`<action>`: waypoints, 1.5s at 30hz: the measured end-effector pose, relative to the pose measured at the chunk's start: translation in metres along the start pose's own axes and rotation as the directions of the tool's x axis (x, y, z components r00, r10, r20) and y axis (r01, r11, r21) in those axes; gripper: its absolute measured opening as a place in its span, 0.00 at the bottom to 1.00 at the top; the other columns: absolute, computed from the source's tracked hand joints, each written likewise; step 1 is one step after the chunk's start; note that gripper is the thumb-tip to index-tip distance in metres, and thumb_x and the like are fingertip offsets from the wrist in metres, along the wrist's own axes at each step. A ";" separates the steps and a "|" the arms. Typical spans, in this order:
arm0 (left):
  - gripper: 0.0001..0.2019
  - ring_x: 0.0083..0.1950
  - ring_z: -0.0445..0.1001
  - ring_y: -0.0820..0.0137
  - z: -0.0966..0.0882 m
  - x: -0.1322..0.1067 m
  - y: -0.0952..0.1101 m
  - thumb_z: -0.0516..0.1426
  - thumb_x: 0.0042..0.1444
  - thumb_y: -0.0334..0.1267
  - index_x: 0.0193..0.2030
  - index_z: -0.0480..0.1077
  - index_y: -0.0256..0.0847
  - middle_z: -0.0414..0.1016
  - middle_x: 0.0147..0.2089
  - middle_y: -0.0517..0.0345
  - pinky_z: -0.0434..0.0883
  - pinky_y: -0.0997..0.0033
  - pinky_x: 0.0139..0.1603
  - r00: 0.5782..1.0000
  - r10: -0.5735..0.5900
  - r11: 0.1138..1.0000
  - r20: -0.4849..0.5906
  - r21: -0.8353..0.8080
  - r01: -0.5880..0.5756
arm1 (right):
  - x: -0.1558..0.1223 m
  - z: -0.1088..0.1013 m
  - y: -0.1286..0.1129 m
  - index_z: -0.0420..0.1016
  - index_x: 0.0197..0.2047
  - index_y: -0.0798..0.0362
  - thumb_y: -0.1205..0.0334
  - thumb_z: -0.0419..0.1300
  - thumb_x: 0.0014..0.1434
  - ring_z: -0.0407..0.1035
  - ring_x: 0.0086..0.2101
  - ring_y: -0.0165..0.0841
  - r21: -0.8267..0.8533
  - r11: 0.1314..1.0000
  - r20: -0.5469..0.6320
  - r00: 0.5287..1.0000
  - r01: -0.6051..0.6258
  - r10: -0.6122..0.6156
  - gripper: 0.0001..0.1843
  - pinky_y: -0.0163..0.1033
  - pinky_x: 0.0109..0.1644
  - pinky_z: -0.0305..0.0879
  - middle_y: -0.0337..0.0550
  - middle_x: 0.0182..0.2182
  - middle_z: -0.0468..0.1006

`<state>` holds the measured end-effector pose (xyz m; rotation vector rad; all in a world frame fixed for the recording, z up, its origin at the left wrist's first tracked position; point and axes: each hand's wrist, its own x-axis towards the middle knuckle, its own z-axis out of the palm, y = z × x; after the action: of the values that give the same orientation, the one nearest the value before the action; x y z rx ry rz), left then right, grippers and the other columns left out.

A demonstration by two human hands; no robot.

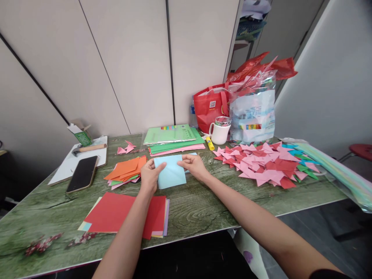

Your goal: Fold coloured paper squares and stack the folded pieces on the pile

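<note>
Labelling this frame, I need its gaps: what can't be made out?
Head view.
Hidden: light blue paper sides, under left hand and right hand; lower sheets beneath red sheet.
Too small: print on plastic bag.
Cut off: clear packet, by right edge.

1. Bare bench (200,207) lies open from 4 to 6 o'clock of the blue sheet (171,175).
2. At 7 o'clock a flat red paper stack (116,211) lies close.
3. At 9 o'clock orange sheets (125,169) crowd the left grip (149,179); a phone (83,173) lies farther out.
4. At 12 o'clock green paper packs (174,138) lie near.
5. At 1 o'clock a glue stick (209,143), a mug (219,133) and tall bags (252,110) block the back.
6. At 3 o'clock, past the right grip (194,166), a narrow bare strip meets a heap of folded triangles (261,163).
</note>
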<state>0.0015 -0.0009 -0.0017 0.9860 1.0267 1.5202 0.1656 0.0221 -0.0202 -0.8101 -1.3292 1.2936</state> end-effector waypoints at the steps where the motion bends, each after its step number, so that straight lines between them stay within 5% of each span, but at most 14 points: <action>1: 0.19 0.27 0.74 0.68 0.000 0.000 0.000 0.66 0.31 0.35 0.34 0.70 0.35 0.77 0.28 0.56 0.70 0.68 0.32 1.000 -0.005 1.000 0.002 -0.004 0.005 | 0.000 0.000 0.000 0.70 0.30 0.57 0.54 0.64 0.39 0.65 0.20 0.26 0.003 1.000 0.007 1.000 -0.002 0.002 0.18 0.32 0.24 0.61 0.34 0.18 0.72; 8: 0.21 0.31 0.75 0.66 0.001 -0.002 0.001 0.65 0.34 0.37 0.39 0.69 0.36 0.78 0.33 0.52 0.71 0.68 0.33 0.993 -0.046 0.999 0.105 0.017 0.045 | 0.001 0.000 -0.001 0.72 0.30 0.57 0.52 0.64 0.39 0.66 0.20 0.27 -0.019 1.000 -0.054 0.998 0.008 -0.009 0.18 0.32 0.24 0.61 0.36 0.19 0.74; 12: 0.27 0.33 0.75 0.64 0.003 -0.005 -0.002 0.67 0.29 0.34 0.41 0.69 0.35 0.77 0.36 0.50 0.71 0.65 0.33 0.978 -0.099 0.993 0.184 0.083 0.085 | 0.002 -0.002 0.001 0.72 0.30 0.57 0.52 0.64 0.39 0.65 0.20 0.27 -0.040 0.999 -0.100 0.994 0.029 -0.033 0.18 0.31 0.23 0.61 0.37 0.19 0.74; 29: 0.20 0.26 0.74 0.65 0.001 -0.003 -0.004 0.67 0.26 0.34 0.31 0.73 0.32 0.78 0.29 0.51 0.71 0.65 0.30 0.976 -0.166 0.980 0.143 0.138 0.146 | 0.004 -0.003 0.001 0.72 0.29 0.56 0.52 0.64 0.38 0.66 0.20 0.27 -0.015 1.000 -0.105 0.994 0.020 -0.021 0.18 0.32 0.23 0.62 0.36 0.20 0.74; 45: 0.20 0.27 0.74 0.64 -0.001 -0.001 -0.009 0.67 0.27 0.35 0.33 0.72 0.32 0.78 0.30 0.50 0.71 0.65 0.30 0.986 -0.122 0.974 0.113 0.207 0.096 | 0.006 -0.007 0.002 0.73 0.30 0.57 0.56 0.64 0.40 0.66 0.20 0.26 0.025 1.000 -0.070 0.998 -0.003 0.004 0.15 0.31 0.23 0.65 0.35 0.20 0.74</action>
<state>0.0035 -0.0012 -0.0107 1.1315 1.1413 1.2662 0.1707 0.0298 -0.0219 -0.8331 -1.2544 1.2714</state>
